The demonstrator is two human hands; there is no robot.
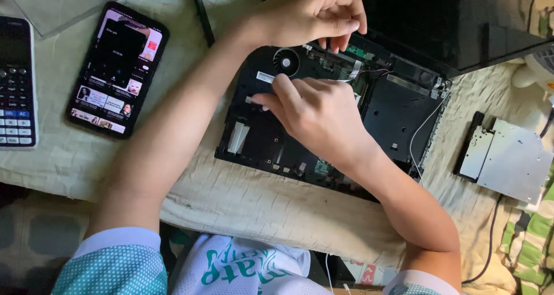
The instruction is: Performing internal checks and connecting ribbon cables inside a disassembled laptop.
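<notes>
Two hands at work over an opened laptop [398, 107], crossed at the forearms. Left hand [314, 12]: reaches to the far edge of the chassis, fingers bunched together, tips pinched just above the board by the hinge; what they pinch cannot be told. Right hand [314, 113]: lies across the chassis middle, fingers curled, forefinger stretched toward the left and pressing on the black inner frame.

Laptop: black, base cover off, lying on a pale cloth [242, 197]. Fan [285, 61], round, just beyond the right hand. White wire [424, 124] runs along the right edge of the chassis. Small white label, oblong, beside the fan. Two pale strips at the near-left corner. The right hand hides the chassis middle.

Drive [508, 159]: flat, silver metal, black front, to the right, apart from the laptop.

Phone [118, 70]: black, screen lit, to the left, tilted.

Calculator [16, 81]: dark, blue and white keys, at the far left edge, partly cut off.
</notes>
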